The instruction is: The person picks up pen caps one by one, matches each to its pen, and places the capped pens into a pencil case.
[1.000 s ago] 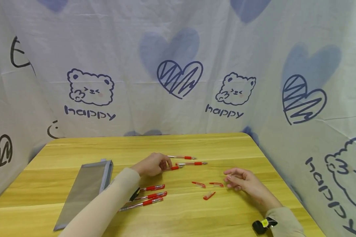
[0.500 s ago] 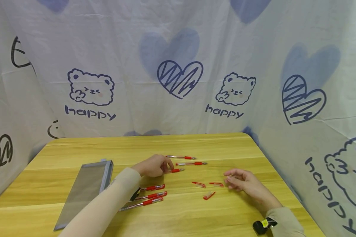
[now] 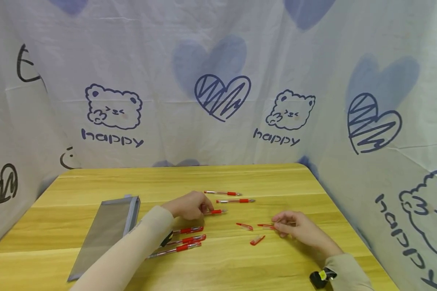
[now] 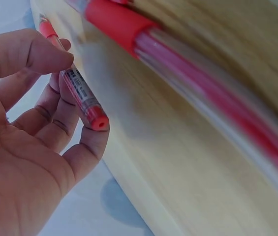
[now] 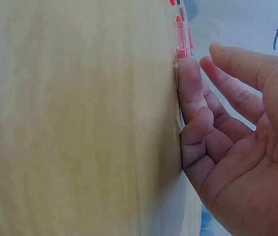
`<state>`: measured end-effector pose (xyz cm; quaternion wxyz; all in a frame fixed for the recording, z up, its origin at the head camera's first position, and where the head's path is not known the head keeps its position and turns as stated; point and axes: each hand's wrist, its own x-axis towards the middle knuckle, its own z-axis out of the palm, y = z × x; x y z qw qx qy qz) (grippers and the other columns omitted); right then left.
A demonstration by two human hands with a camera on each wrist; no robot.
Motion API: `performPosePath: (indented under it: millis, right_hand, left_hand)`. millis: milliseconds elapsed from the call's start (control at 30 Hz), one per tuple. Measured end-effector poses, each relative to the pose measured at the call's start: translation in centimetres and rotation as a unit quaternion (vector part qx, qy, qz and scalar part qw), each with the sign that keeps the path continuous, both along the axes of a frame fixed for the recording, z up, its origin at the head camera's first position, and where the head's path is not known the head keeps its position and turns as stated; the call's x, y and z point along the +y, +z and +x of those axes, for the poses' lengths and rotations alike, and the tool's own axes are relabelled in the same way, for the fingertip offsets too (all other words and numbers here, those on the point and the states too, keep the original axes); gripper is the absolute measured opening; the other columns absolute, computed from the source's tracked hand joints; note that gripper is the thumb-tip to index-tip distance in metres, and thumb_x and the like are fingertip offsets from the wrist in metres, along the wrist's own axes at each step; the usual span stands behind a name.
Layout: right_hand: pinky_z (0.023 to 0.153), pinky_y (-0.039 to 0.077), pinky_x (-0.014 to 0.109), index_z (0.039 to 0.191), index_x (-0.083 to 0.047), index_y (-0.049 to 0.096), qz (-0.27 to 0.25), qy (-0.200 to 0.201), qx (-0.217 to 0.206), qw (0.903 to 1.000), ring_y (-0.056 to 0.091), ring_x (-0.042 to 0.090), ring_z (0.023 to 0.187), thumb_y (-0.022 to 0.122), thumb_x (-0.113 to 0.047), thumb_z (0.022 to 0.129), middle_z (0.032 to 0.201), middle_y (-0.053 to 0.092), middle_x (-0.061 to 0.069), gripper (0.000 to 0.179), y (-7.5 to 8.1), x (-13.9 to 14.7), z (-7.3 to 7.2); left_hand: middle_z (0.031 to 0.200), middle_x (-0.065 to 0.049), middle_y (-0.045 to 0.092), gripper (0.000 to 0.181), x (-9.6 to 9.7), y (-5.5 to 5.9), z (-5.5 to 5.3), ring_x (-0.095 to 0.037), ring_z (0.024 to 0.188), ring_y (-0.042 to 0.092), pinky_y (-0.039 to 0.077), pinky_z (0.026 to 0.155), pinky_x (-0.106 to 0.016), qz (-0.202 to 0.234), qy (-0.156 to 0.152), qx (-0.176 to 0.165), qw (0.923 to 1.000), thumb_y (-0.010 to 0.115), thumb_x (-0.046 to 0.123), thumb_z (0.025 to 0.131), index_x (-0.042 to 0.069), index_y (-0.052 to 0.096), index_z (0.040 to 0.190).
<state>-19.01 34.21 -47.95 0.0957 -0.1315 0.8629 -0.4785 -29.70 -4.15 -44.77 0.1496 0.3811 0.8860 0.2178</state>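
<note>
My left hand pinches a red gel pen without a cap, its tip pointing right and low over the table. In the left wrist view, thumb and fingers hold the clear barrel near its red end plug. My right hand is beside a clear-and-red pen cap on the table. The right wrist view has its fingertips near a clear cap, thumb held apart; contact is hard to judge. Two more caps lie close by, one left and one nearer.
Two uncapped red pens lie beyond my left hand. Three capped red pens lie nearer, partly behind the left forearm. A grey zip pouch is at the left of the wooden table. Printed cloth hangs behind.
My left hand has drawn the pen slightly nearer, away from the two uncapped pens. The right hand has moved a little left and down to the nearest cap.
</note>
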Motion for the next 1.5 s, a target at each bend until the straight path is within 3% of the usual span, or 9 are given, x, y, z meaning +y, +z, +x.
performPosePath:
  millis: [200, 400, 567, 933, 1333, 1500]
  right_hand:
    - [0.057, 0.046, 0.025, 0.127, 0.004, 0.068, 0.0, 0.006, -0.001, 1.0, 0.067, 0.014, 0.077, 0.068, -0.016, 0.106, 0.097, 0.072, 0.012, 0.029, 0.0, -0.2, 0.1]
    - [0.056, 0.045, 0.025, 0.126, 0.001, 0.07, 0.014, 0.0, -0.011, 0.9998, 0.066, 0.014, 0.078, 0.07, -0.019, 0.105, 0.097, 0.072, 0.011, 0.028, -0.2, -0.1, -0.1]
    - [0.058, 0.047, 0.025, 0.125, 0.002, 0.071, 0.016, 0.007, -0.011, 0.9998, 0.066, 0.015, 0.078, 0.07, -0.018, 0.105, 0.098, 0.072, 0.011, 0.028, -0.3, -0.2, -0.3]
    - [0.066, 0.05, 0.025, 0.124, 0.003, 0.072, 0.027, 0.011, -0.01, 0.9995, 0.064, 0.015, 0.082, 0.073, -0.014, 0.102, 0.101, 0.071, 0.01, 0.028, -0.2, -0.7, -0.3]
    - [0.065, 0.052, 0.024, 0.121, 0.005, 0.073, 0.042, 0.03, 0.007, 0.9986, 0.062, 0.012, 0.075, 0.074, -0.012, 0.101, 0.094, 0.069, 0.008, 0.026, 0.3, -0.9, -0.7]
    - [0.065, 0.052, 0.025, 0.12, 0.005, 0.073, 0.043, 0.03, 0.005, 0.9986, 0.062, 0.012, 0.074, 0.074, -0.012, 0.102, 0.093, 0.069, 0.008, 0.025, 0.3, -1.0, -0.7]
  left_hand:
    - [0.104, -0.006, 0.075, 0.039, -0.1, 0.1, 0.5, -0.013, 0.091, 0.063, 0.058, 0.087, -0.035, 0.006, -0.003, 0.004, 1.0, 0.068, -0.012, 0.087, 0.006, 0.078, 0.12]
    - [0.099, -0.007, 0.073, 0.036, -0.7, 0.7, 1.1, -0.013, 0.085, 0.058, 0.054, 0.079, -0.03, 0.021, -0.028, -0.019, 0.9992, 0.069, -0.009, 0.086, 0.007, 0.078, 0.118]
    - [0.101, -0.005, 0.072, 0.032, -1.1, 0.8, 1.5, -0.012, 0.09, 0.061, 0.056, 0.084, -0.031, 0.032, -0.038, -0.039, 0.998, 0.07, -0.005, 0.09, 0.008, 0.077, 0.118]
    - [0.092, -0.001, 0.068, 0.03, -1.9, 1.3, 2.6, -0.009, 0.081, 0.056, 0.051, 0.077, -0.025, 0.042, -0.063, -0.038, 0.9963, 0.065, -0.006, 0.094, 0.005, 0.075, 0.12]
    - [0.096, -0.007, 0.071, 0.029, -2.7, 1.6, 3.5, -0.009, 0.083, 0.058, 0.051, 0.078, -0.023, 0.054, -0.054, -0.065, 0.9949, 0.066, -0.008, 0.094, 0.003, 0.075, 0.119]
    - [0.093, -0.004, 0.07, 0.029, -2.9, 1.6, 3.8, -0.009, 0.083, 0.058, 0.051, 0.077, -0.023, 0.059, -0.056, -0.068, 0.9944, 0.067, -0.008, 0.093, 0.003, 0.075, 0.119]
